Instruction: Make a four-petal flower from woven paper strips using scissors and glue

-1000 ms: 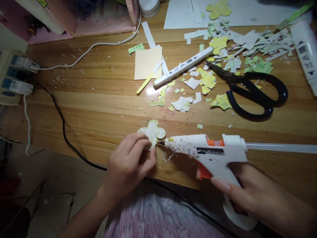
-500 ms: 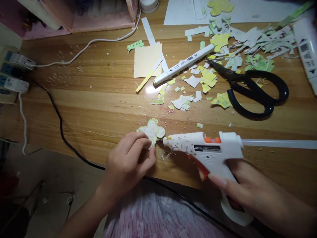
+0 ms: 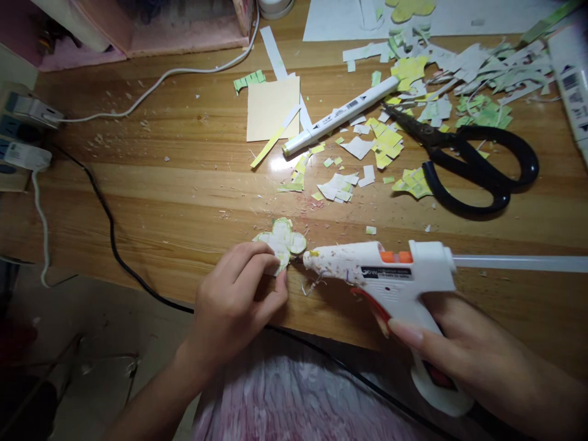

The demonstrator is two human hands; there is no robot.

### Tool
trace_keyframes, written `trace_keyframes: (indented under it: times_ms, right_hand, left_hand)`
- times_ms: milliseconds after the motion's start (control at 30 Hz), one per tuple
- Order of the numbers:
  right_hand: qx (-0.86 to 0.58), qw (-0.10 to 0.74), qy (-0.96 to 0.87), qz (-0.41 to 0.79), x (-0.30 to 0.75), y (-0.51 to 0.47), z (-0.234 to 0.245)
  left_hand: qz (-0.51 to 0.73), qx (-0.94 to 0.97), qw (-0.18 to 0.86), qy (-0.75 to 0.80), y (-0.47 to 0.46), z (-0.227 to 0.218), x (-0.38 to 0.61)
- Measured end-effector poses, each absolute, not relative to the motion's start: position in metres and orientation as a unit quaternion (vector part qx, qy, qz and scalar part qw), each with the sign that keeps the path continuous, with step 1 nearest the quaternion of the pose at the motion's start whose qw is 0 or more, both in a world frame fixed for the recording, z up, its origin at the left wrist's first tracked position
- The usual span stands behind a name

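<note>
Near the table's front edge, my left hand [image 3: 243, 285] pinches a paper flower [image 3: 282, 236] by its lower petal. The flower is white with green-edged rounded petals, and my fingers cover its lower left part. My right hand [image 3: 452, 346] is wrapped around the handle of a white hot glue gun [image 3: 395, 269], with fingers at its red trigger. The gun's nozzle points left, right beside the flower's lower right edge; whether it touches the paper I cannot tell. A clear glue stick [image 3: 519, 263] juts from the back of the gun, and thin glue strings hang below the nozzle.
Black-handled scissors [image 3: 468, 159] lie at the right, beside a white marker [image 3: 342, 116] and many yellow, green and white paper scraps [image 3: 386, 144]. A cream paper square [image 3: 271, 110] lies behind the flower. Cords run from a power strip [image 3: 18, 138] at the left; a black cord [image 3: 110, 226] passes the table's front edge.
The glue gun has shifted very slightly to the right at its rear, its nozzle still by the flower. The left hand and flower are almost unmoved. The whole view has shifted a little.
</note>
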State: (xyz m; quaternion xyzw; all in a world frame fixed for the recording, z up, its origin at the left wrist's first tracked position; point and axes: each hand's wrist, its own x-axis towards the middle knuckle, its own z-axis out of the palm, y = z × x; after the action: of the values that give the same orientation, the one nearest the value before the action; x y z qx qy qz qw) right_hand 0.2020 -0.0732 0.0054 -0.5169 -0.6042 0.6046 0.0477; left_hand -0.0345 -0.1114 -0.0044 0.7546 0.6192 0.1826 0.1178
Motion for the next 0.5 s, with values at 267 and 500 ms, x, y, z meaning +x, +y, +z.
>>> trace_keyframes:
  times_ms: [267,500]
  right_hand:
    - [-0.517,0.046,-0.56,0.646,0.2011,-0.0758,0.0047]
    - [-0.532,0.044,-0.562,0.632,0.203,-0.076,0.0063]
  left_hand:
    - [0.187,0.754,0.118,0.618,-0.1106,-0.0042,-0.0329]
    - [0.184,0.753,0.117,0.621,-0.1115,-0.0033,-0.0339]
